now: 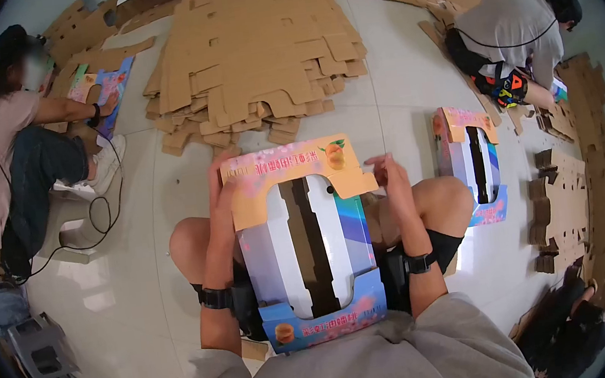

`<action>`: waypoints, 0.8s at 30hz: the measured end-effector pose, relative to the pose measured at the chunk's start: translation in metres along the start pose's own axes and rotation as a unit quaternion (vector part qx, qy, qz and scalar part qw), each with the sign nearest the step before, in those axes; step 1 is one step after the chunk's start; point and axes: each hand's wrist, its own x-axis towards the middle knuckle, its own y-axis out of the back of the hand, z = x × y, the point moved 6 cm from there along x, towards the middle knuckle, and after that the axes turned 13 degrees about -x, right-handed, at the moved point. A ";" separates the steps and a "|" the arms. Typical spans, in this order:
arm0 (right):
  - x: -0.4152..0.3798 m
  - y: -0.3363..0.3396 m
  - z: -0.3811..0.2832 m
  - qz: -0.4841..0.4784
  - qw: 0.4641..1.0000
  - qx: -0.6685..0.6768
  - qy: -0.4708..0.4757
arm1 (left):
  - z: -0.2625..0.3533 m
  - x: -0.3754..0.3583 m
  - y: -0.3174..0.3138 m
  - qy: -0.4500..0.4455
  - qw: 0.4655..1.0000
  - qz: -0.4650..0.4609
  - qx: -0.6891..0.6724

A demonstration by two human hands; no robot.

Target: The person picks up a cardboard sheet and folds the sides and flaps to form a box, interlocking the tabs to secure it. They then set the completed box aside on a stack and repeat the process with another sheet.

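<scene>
The printed carton (262,261) lies between the knees (442,201), long axis running out from the grey shirt (382,366), the left hand (221,191) gripping its far left edge, the right hand (394,184) loosely curled beside the far right corner, whether pinching I cannot tell.

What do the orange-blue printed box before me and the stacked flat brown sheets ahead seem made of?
The orange-blue printed box looks like smooth, possibly glossy cardboard, judging by folded panels with cut edges. The flat brown sheets seem matte cardboard, from bare brown faces and notched edges; corrugation I can't confirm.
</scene>
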 end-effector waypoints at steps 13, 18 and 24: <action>-0.026 -0.039 -0.058 -0.050 0.974 -0.196 0.102 | -0.027 0.010 0.012 0.016 0.994 0.014 -0.104; -0.020 -0.040 -0.064 -0.044 0.958 -0.265 0.096 | -0.034 0.008 0.032 0.023 0.997 0.029 -0.074; -0.016 -0.059 -0.012 -0.095 0.985 -0.135 0.047 | -0.010 -0.014 0.016 0.063 0.997 0.037 0.007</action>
